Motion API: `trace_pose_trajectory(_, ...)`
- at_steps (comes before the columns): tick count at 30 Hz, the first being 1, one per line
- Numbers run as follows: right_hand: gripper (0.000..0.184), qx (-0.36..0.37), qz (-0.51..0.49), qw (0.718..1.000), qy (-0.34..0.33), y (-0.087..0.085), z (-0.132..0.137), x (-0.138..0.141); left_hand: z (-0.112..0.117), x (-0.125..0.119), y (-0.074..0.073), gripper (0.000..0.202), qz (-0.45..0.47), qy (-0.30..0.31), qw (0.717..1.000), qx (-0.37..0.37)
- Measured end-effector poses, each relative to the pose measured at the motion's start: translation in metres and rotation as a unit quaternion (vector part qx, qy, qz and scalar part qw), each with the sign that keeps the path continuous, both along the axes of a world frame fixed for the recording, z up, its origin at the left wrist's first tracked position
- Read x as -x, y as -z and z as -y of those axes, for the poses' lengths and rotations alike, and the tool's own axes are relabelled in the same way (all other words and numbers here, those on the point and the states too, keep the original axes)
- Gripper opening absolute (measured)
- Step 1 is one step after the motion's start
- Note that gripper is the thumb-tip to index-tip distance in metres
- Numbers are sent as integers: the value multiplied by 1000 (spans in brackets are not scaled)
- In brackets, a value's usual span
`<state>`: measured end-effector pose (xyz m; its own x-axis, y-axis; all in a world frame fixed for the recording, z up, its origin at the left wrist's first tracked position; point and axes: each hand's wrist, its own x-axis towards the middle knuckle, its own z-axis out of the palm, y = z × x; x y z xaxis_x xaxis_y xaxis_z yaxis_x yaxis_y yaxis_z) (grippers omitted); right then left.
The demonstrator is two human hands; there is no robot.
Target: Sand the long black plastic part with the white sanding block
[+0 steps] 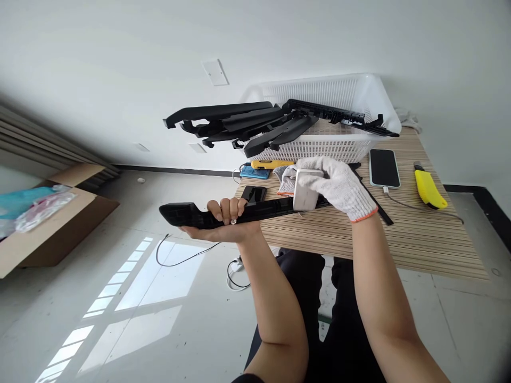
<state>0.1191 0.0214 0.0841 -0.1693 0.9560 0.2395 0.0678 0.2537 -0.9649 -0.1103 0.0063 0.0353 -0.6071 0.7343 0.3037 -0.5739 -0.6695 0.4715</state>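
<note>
My bare left hand [227, 223] is closed around a long black plastic trim piece [275, 209], gripping it near its wider, curved end. The piece is raised over the table's front left part and points left past the table. My right hand [341, 186], in a white knit glove with an orange cuff, is closed on a white rectangular block [305, 196]. The block rests against the trim piece, or just in front of it; I cannot tell which. A second glove [286, 186] lies behind, partly hidden by the block and my right hand.
On the table [431, 242] stands a white basket [319, 146] with black trim pieces [239, 123] sticking out. Nearby lie a yellow pen-shaped tool [273, 164], a black phone [254, 193], a plugged-in phone [384, 168] and a yellow-handled tool [430, 189]. A cardboard box [59, 234] sits left.
</note>
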Motion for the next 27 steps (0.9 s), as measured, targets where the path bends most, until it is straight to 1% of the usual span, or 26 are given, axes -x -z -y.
trace_pose_trajectory(2,34,29,37,998,-42,0,-1,-6,0,2,1,80,7,6,1000,-1)
trace_pose_trajectory(3,36,40,64,996,-42,0,-1,-10,0,3,2,80,10,11,1000,-6)
trace_pose_trajectory(5,42,51,120,991,-15,0,-1,-16,-1,4,3,81,12,20,1000,-19)
trace_pose_trajectory(6,44,54,136,989,-7,0,-1,-18,-2,5,4,82,13,22,999,-24)
trace_pose_trajectory(7,46,55,141,988,-13,0,0,-20,-3,5,4,83,12,23,999,-28)
trace_pose_trajectory(10,46,44,148,985,-82,-2,3,-19,-5,5,5,84,9,21,999,-35)
trace_pose_trajectory(11,45,34,155,984,-87,-2,3,-18,-6,4,5,84,9,21,999,-38)
trace_pose_trajectory(12,45,18,158,985,-68,-2,3,-16,-7,4,5,84,11,20,999,-41)
trace_pose_trajectory(15,50,-49,109,991,60,2,-1,-14,-7,1,5,82,17,16,999,-48)
trace_pose_trajectory(16,52,-55,89,992,72,4,-2,-13,-7,1,4,81,17,17,999,-49)
trace_pose_trajectory(17,54,-48,80,994,56,5,-3,-13,-6,0,4,80,16,20,998,-50)
trace_pose_trajectory(19,54,-13,91,996,-19,8,-5,-11,-6,-1,4,79,15,24,998,-52)
trace_pose_trajectory(20,54,-6,98,994,-40,9,-5,-10,-6,-1,4,79,17,23,998,-52)
trace_pose_trajectory(21,53,-12,97,995,-36,9,-5,-8,-6,-1,4,78,19,20,998,-51)
trace_pose_trajectory(24,53,-57,49,996,41,9,-5,-5,-6,0,4,79,22,10,999,-47)
trace_pose_trajectory(25,53,-53,42,997,36,9,-5,-5,-6,0,4,80,18,9,999,-45)
trace_pose_trajectory(27,52,-23,63,997,-23,10,-6,-6,-6,1,4,80,10,12,999,-43)
